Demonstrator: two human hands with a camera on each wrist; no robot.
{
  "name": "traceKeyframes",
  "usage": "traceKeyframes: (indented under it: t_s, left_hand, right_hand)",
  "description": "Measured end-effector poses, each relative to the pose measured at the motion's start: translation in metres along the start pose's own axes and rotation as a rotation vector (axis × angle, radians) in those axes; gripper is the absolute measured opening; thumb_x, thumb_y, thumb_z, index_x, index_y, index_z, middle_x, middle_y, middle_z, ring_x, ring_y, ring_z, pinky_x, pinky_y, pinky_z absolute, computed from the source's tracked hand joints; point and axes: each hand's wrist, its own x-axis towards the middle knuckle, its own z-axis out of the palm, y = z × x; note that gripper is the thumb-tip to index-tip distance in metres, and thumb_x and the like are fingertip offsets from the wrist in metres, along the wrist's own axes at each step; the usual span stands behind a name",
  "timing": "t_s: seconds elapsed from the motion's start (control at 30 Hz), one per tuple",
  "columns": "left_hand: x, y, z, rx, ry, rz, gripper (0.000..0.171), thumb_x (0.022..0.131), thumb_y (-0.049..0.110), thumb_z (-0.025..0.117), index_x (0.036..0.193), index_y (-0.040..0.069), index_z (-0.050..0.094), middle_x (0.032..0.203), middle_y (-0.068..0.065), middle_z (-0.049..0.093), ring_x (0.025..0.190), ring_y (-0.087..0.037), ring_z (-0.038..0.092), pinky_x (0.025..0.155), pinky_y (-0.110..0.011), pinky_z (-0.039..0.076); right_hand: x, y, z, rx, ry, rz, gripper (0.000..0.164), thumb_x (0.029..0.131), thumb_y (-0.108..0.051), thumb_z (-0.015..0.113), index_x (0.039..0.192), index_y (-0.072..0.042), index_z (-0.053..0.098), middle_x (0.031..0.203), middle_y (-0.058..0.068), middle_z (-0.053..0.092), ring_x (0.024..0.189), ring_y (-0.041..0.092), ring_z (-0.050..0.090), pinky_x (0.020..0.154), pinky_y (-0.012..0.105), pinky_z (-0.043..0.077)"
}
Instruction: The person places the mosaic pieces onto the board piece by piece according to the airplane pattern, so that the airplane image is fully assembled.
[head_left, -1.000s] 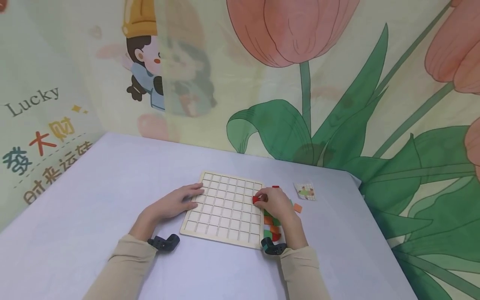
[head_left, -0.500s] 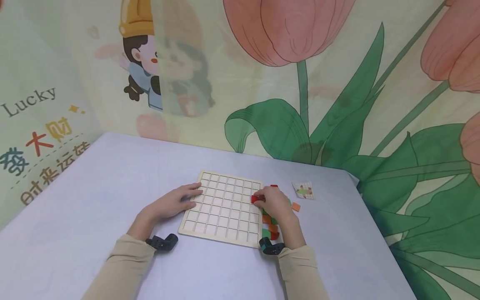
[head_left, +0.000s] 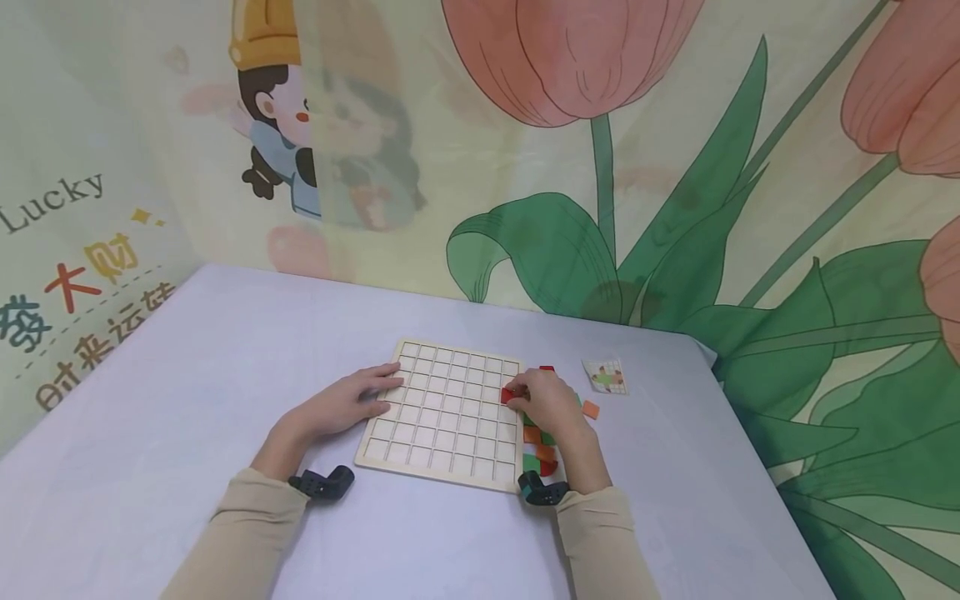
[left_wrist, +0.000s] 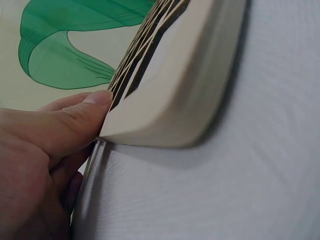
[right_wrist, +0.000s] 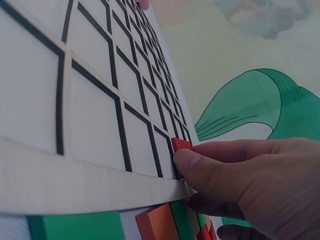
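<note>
A wooden grid board (head_left: pixel 435 477) with white square cells lies on the table. My left hand (head_left: pixel 347 402) rests at its left edge, fingers extended onto the rim; in the left wrist view the thumb (left_wrist: pixel 82 120) touches the edge near a rounded corner. Over the rightmost column, my right hand (head_left: pixel 551 408) pinches a small red tile (head_left: pixel 507 395) between thumb and fingers. The right wrist view shows this red tile (right_wrist: pixel 181 144) tilted at a cell by the board's edge. Part of the tile is hidden by the thumb.
Green, orange and red tiles (head_left: pixel 531 463) lie along the board's right side, partly under my right hand. An orange tile (head_left: pixel 591 410) lies apart. A small pattern card (head_left: pixel 606 377) sits farther back right. A printed cloth (head_left: pixel 525 250) hangs behind the table.
The view has shifted slightly. Both hands keep about the same place on the board, and the red tile stays pinched at the right column.
</note>
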Motion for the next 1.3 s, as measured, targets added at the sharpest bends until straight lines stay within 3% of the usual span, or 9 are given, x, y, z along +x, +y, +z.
traceKeyframes:
  t_s: [0.33, 0.7, 1.0, 1.3]
  left_hand:
    - [-0.0027, 0.0013, 0.0010, -0.006, 0.004, -0.012, 0.047, 0.093, 0.015, 0.058, 0.138, 0.007, 0.049, 0.156, -0.008, 0.029, 0.145, -0.036, 0.017, 0.117, -0.056, 0.017]
    - [-0.0031, 0.0009, -0.0011, -0.016, 0.012, -0.016, 0.049, 0.092, 0.017, 0.059, 0.139, 0.008, 0.048, 0.156, -0.008, 0.029, 0.145, -0.037, 0.019, 0.117, -0.056, 0.017]
    - [-0.0005, 0.0010, -0.0043, -0.041, 0.007, 0.010, 0.049, 0.092, 0.016, 0.059, 0.140, 0.007, 0.047, 0.156, -0.007, 0.030, 0.145, -0.035, 0.018, 0.117, -0.055, 0.017]
    - [-0.0045, 0.0001, -0.0014, -0.017, 0.011, 0.012, 0.049, 0.093, 0.018, 0.059, 0.139, 0.009, 0.048, 0.155, -0.006, 0.031, 0.145, -0.035, 0.019, 0.117, -0.056, 0.018]
  right_hand:
    - [-0.0005, 0.0036, 0.0007, 0.016, -0.022, 0.008, 0.025, 0.082, -0.023, 0.074, 0.107, -0.016, 0.074, 0.103, -0.002, 0.070, 0.090, 0.014, 0.062, 0.072, 0.029, 0.055]
    - [0.0011, 0.0045, 0.0028, 0.029, 0.001, 0.008, 0.024, 0.082, -0.023, 0.075, 0.105, -0.017, 0.075, 0.102, -0.002, 0.070, 0.095, 0.016, 0.063, 0.073, 0.028, 0.055]
    - [0.0039, 0.0063, -0.0007, 0.006, -0.002, 0.018, 0.022, 0.083, -0.022, 0.074, 0.104, -0.017, 0.075, 0.097, -0.003, 0.071, 0.088, 0.014, 0.063, 0.074, 0.029, 0.055]
    - [-0.0010, 0.0032, -0.0019, -0.004, 0.015, 0.008, 0.017, 0.081, -0.024, 0.076, 0.096, -0.017, 0.075, 0.085, -0.005, 0.068, 0.076, 0.011, 0.058, 0.065, 0.027, 0.052]
